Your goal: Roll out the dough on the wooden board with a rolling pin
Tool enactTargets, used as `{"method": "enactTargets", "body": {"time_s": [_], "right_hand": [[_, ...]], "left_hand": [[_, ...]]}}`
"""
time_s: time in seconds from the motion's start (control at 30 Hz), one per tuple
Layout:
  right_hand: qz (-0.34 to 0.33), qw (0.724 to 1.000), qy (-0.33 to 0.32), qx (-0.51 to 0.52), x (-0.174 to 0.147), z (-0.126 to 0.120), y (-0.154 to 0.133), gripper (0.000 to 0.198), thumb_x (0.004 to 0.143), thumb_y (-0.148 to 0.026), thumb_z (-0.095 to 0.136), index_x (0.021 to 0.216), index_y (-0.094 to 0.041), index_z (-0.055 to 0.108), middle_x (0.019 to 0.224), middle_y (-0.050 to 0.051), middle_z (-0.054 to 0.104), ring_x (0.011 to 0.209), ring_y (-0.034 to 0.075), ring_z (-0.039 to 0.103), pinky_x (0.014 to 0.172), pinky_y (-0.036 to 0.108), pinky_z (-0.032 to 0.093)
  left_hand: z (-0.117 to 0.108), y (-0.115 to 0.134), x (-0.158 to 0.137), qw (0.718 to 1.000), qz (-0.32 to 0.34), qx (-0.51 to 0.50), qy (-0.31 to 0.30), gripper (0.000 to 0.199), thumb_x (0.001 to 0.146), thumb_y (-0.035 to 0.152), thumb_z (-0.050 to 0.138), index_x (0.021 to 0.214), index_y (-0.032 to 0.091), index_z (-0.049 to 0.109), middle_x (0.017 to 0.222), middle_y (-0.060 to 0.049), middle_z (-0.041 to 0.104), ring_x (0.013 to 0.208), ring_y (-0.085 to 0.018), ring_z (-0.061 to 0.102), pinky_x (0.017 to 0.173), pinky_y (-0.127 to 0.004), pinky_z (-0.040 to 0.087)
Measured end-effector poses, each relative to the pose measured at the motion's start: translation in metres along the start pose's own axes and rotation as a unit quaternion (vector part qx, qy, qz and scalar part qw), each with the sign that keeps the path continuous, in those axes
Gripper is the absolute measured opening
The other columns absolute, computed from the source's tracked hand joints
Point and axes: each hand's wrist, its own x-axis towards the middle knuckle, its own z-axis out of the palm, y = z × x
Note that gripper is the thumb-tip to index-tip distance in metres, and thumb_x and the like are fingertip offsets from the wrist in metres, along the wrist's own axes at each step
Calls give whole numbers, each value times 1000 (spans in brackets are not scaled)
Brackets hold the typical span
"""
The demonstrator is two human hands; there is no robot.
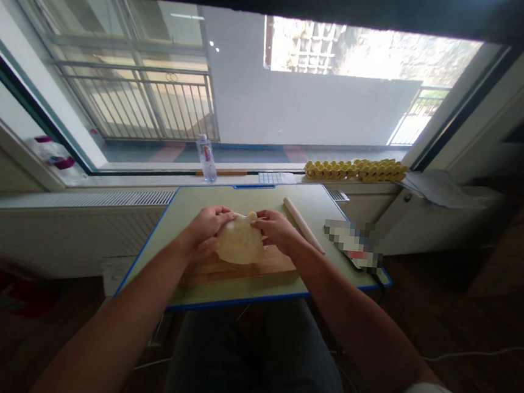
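Observation:
A thin, pale sheet of dough [241,242] hangs between my two hands, slightly see-through where light comes from behind. My left hand [211,221] pinches its upper left edge. At the upper right edge, my right hand [274,227] pinches it too, and the dough bunches up between the hands. Below and behind the sheet lies a wooden board [223,271], partly hidden by the dough and my arms. A rolling pin [303,226] rests at a slant on the table, to the right of my right hand.
The small table [168,225] has a blue rim. A blurred-out device [353,246] lies at its right edge. On the windowsill stand a clear bottle [207,160] and a yellow bumpy strip [356,169]. A radiator [57,233] is at the left.

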Motion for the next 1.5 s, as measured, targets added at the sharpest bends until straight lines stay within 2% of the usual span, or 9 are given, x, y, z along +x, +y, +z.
{"method": "enactTargets", "body": {"time_s": [0.2, 0.37, 0.47, 0.63, 0.87, 1.0, 1.13, 1.37, 1.5], "right_hand": [[-35, 988, 62, -135, 16, 1, 0, 51, 82, -13, 70, 132, -14, 66, 107, 12, 78, 107, 29, 72, 99, 46, 57], [-177, 918, 94, -341, -15, 9, 13, 60, 95, -26, 60, 154, -15, 51, 154, 16, 58, 147, 31, 47, 125, 48, 31], [-243, 855, 27, -458, -34, 21, 32, 68, 105, -48, 45, 162, -12, 39, 170, 16, 37, 160, 32, 25, 130, 54, 19], [-210, 839, -32, -501, -44, 28, 46, 87, 105, -68, 29, 164, -5, 34, 173, 19, 25, 163, 36, 15, 131, 58, 12], [-195, 851, -24, -487, -31, 29, 32, 82, 106, -67, 26, 166, -11, 32, 175, 15, 22, 164, 34, 11, 130, 60, 7], [-165, 858, -46, -484, -23, 38, 24, 90, 103, -74, 26, 166, -9, 33, 174, 17, 23, 163, 38, 12, 129, 63, 7], [-208, 852, -34, -480, -19, 51, 28, 92, 101, -76, 29, 166, -11, 31, 174, 16, 25, 162, 36, 14, 130, 58, 6], [-204, 836, -57, -506, -12, 54, 14, 105, 87, -86, 49, 162, -13, 40, 171, 18, 34, 159, 39, 24, 129, 61, 12], [-176, 847, -37, -501, 3, 68, 4, 95, 97, -79, 31, 161, -9, 41, 170, 22, 34, 159, 39, 23, 127, 65, 10]], "left_hand": [[7, -9, 25, 988, 2, 139, 67, 26, 76, 45, 73, 82, 21, 77, 73, -6, 75, 81, -27, 71, 75, -36, 55], [11, -8, 10, 958, 71, 253, 111, 42, 87, 37, 64, 125, 23, 75, 130, -12, 74, 130, -33, 61, 113, -44, 45], [14, -16, -6, 909, 147, 391, 16, 55, 100, 43, 46, 151, 26, 57, 160, -8, 54, 150, -29, 45, 126, -48, 31], [13, -29, -13, 856, 93, 499, -95, 66, 108, 50, 20, 169, 24, 25, 176, -5, 23, 164, -31, 18, 128, -66, 15], [-8, -45, 10, 897, 108, 423, -70, 59, 106, 52, 29, 159, 34, 46, 170, -5, 37, 161, -35, 27, 125, -71, 15], [-20, -58, 22, 928, 116, 353, 30, 54, 103, 49, 40, 153, 33, 55, 167, -6, 44, 159, -35, 32, 126, -70, 11], [-24, -64, 29, 951, 121, 255, 127, 58, 100, 47, 46, 152, 23, 56, 159, -13, 54, 151, -31, 46, 128, -57, 25], [-22, -61, 24, 956, 160, 171, 178, 55, 96, 46, 51, 138, 14, 67, 139, -16, 71, 134, -31, 61, 120, -48, 41], [-27, -66, 21, 960, 144, 118, 209, 52, 96, 47, 53, 137, 18, 68, 131, -12, 74, 127, -28, 65, 116, -46, 45]]}}
